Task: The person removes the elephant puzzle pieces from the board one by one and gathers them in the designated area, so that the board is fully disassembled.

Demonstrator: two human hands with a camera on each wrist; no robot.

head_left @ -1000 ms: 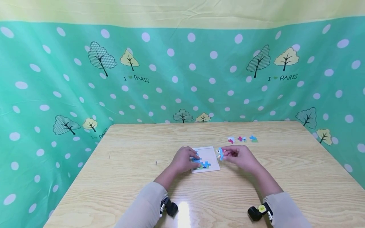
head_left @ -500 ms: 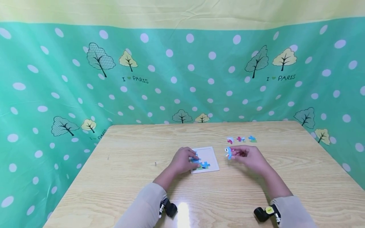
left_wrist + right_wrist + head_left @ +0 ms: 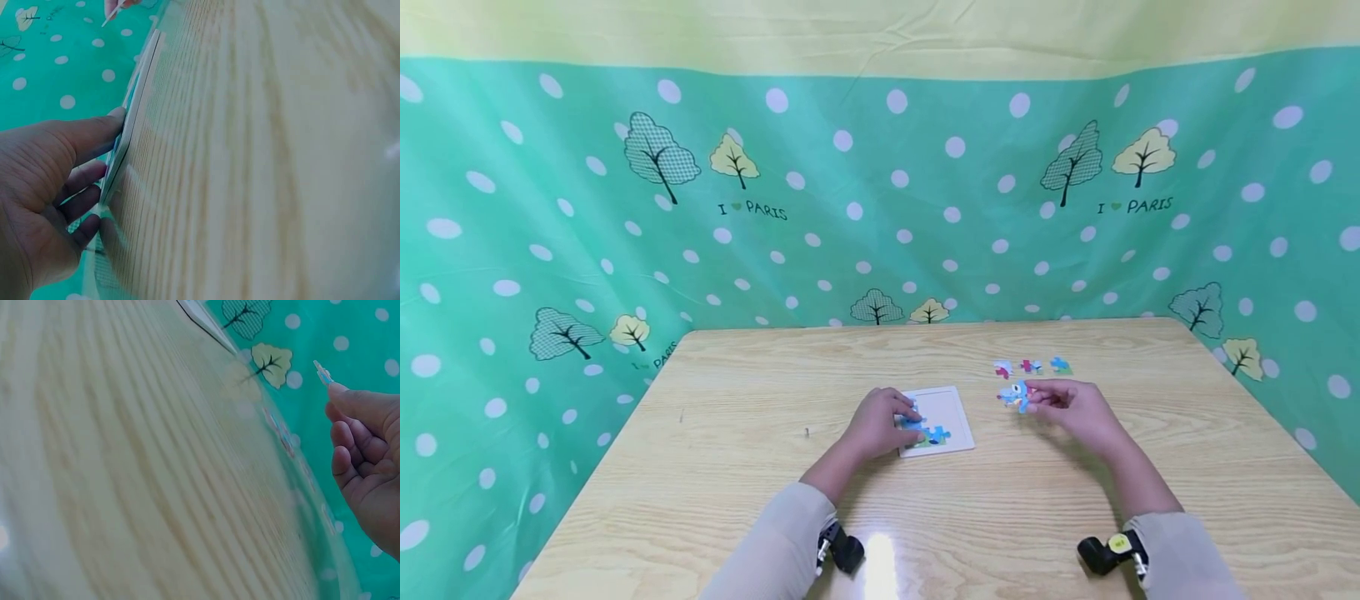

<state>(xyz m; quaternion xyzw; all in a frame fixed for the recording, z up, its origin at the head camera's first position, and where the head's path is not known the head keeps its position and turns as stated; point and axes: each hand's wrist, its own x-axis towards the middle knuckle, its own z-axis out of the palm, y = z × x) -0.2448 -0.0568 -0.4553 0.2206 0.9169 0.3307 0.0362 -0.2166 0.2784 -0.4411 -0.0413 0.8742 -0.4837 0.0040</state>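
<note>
My left hand [image 3: 877,423] rests on the left side of a square white puzzle tray [image 3: 956,417]. Its thumb and fingers lie over several joined blue and green puzzle pieces [image 3: 937,435] in the tray's near left part, partly hiding them. In the left wrist view, the thumb touches the tray edge [image 3: 139,106]. Right of the tray, my right hand [image 3: 1075,410] pinches a blue puzzle piece [image 3: 1019,395] with an eye printed on it, raised off the table. A blue and red bit [image 3: 1004,398] shows at that piece's left; whether it is a separate piece, I cannot tell.
Three loose puzzle pieces lie in a row behind my right hand: a white and red one [image 3: 1003,368], a red and blue one [image 3: 1031,366] and a blue and green one [image 3: 1061,365]. The wooden table [image 3: 760,375] meets a green dotted curtain [image 3: 820,217] at the back.
My right hand has moved to the right, away from the tray, with the puzzle piece pinched in it. My left hand has stayed on the tray.
</note>
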